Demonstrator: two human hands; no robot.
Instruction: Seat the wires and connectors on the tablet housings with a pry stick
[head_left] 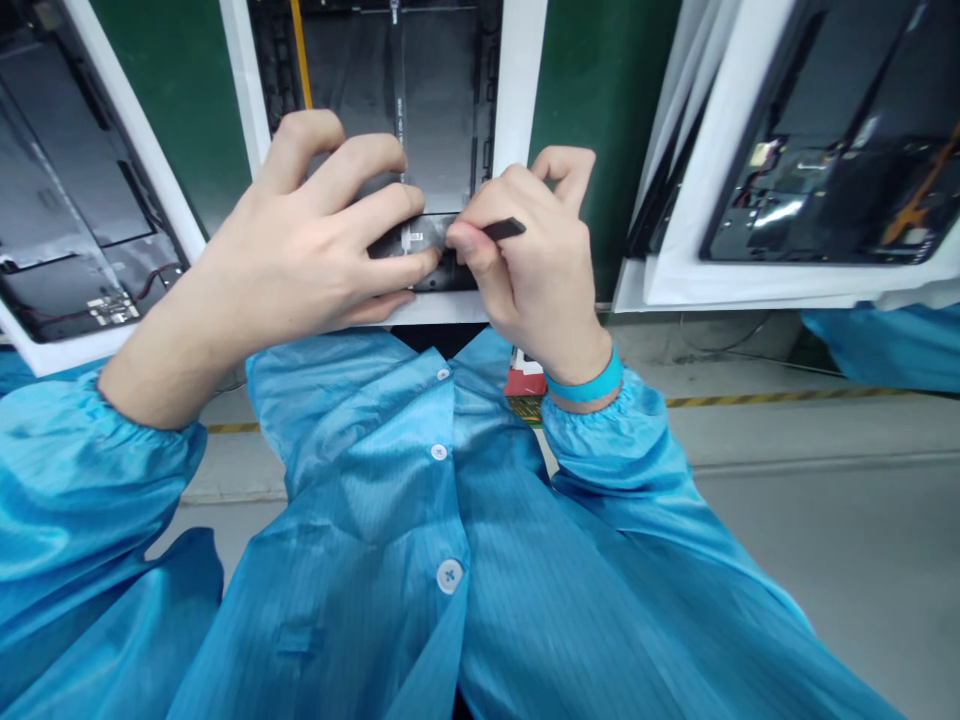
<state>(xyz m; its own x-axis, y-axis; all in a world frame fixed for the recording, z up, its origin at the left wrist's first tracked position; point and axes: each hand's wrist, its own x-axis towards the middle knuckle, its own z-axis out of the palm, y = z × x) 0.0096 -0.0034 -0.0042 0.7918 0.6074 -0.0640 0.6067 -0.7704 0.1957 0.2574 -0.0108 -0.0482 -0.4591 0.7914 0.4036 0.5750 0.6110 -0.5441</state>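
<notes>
Pinching a black plastic spudger (504, 229) between thumb and fingers, the right hand (529, 270) sits just beside the left hand (292, 245), whose curled fingers lie across a dark flexible strip (409, 240), though a firm grip cannot be told. The strip runs crosswise along the lower edge of a white-framed display panel (517, 90), the spudger's long axis in line with it.

Panel (442, 110): top cut off by upper picture edge; lower part hidden behind left hand (300, 240) and right hand (525, 250). Black strip (504, 229) at panel's lower part: one end hidden by right fingers (469, 240); kind unclear. White label (412, 238) on panel: print too small to read. Red item (525, 375) below panel: partly hidden by right sleeve (600, 440); too small to identify. Second panel (75, 200) left of panel, third panel (825, 140) right of panel: both cut off by picture edges.
</notes>
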